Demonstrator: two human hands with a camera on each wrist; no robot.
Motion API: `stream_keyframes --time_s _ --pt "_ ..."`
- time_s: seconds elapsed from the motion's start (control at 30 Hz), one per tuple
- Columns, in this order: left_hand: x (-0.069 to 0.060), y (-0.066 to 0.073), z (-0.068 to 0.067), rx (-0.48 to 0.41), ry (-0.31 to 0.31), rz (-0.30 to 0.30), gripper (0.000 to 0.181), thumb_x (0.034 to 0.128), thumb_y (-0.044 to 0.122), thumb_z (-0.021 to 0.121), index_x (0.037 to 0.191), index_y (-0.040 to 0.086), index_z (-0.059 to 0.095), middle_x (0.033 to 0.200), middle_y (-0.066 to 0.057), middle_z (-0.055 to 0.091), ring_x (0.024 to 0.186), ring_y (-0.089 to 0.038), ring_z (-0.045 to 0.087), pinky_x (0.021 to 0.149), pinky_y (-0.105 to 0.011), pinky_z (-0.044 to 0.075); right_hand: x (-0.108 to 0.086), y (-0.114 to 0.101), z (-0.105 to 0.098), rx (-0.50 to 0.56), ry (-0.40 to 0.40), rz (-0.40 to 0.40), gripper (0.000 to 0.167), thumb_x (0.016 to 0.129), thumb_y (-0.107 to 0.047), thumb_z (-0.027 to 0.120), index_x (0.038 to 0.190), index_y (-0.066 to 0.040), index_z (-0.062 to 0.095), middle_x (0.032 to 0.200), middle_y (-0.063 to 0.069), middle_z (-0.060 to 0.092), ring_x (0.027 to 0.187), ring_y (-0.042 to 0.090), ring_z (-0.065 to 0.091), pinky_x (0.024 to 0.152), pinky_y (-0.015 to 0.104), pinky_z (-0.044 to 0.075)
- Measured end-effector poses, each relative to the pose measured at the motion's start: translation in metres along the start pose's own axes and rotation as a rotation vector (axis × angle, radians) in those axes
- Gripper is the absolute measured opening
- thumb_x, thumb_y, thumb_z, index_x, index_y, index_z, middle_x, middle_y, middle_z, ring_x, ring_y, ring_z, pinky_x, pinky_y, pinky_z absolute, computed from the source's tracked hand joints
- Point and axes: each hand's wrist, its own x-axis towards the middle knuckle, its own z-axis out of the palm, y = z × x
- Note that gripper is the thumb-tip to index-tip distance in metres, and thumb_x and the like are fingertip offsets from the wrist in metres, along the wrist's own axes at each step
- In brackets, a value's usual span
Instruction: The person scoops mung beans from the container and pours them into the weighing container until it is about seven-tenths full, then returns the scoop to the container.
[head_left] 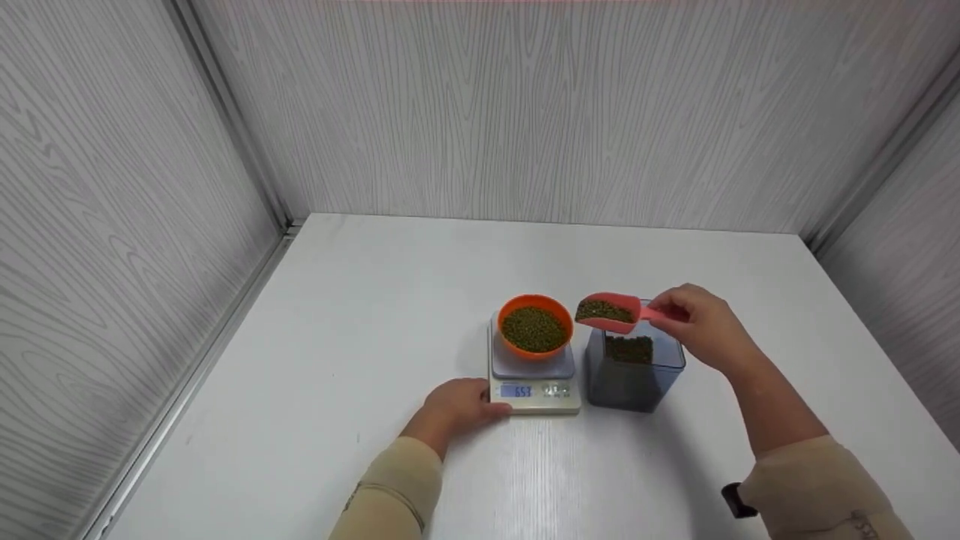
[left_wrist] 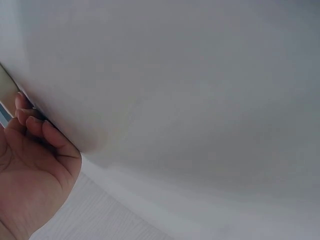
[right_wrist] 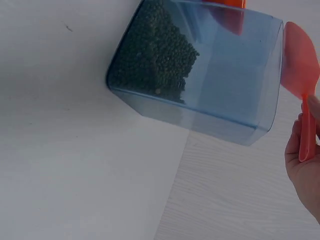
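My right hand (head_left: 699, 327) grips the handle of a red scoop (head_left: 634, 309), which holds small green beans and hangs above the left rim of a clear bluish container (head_left: 621, 386). More green beans (right_wrist: 155, 55) lie in that container. To its left stands a white kitchen scale (head_left: 541, 405) whose display seems to read 653. On the scale sits an orange bowl (head_left: 565, 311) filled with green beans (head_left: 534, 330). My left hand (head_left: 459, 405) holds the scale's front left corner, its thumb along the front edge; curled fingers (left_wrist: 60, 140) show in the left wrist view.
The white table (head_left: 360, 322) extends around the scale and container. Pale wood-grain panels (head_left: 510, 112) rise behind the table and at both sides. A small dark object (head_left: 739, 500) shows beside the right sleeve.
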Motion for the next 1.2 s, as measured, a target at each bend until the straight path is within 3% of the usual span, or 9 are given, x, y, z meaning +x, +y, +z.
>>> stream_keyframes --time_s 0.2,0.93,1.2 --pt "0.002 -0.003 0.001 0.017 0.003 0.043 0.035 0.0783 0.053 0.062 0.093 0.021 0.063 0.088 0.004 0.061 0.080 -0.017 0.051 0.085 -0.038 0.042 0.003 -0.013 0.005 -0.036 -0.006 0.007 0.019 0.087 -0.015 0.062 0.105 -0.008 0.062 0.098 0.007 0.054 0.086 0.023 0.049 0.074 0.035 0.046" --pt "0.003 -0.003 0.002 0.007 -0.003 0.027 0.037 0.0784 0.054 0.061 0.097 0.023 0.063 0.091 0.004 0.060 0.084 -0.016 0.052 0.089 -0.040 0.041 0.016 -0.033 0.011 -0.161 0.002 0.008 0.017 0.086 -0.011 0.063 0.102 -0.005 0.064 0.097 0.011 0.054 0.087 0.026 0.050 0.077 0.043 0.049" --pt "0.001 -0.003 0.001 0.009 0.016 0.049 0.038 0.0785 0.053 0.062 0.099 0.021 0.065 0.094 0.005 0.063 0.086 -0.015 0.054 0.089 -0.038 0.042 0.019 -0.043 0.017 -0.181 0.033 -0.026 0.018 0.084 -0.010 0.065 0.100 -0.002 0.064 0.096 0.012 0.054 0.086 0.027 0.051 0.077 0.042 0.050"
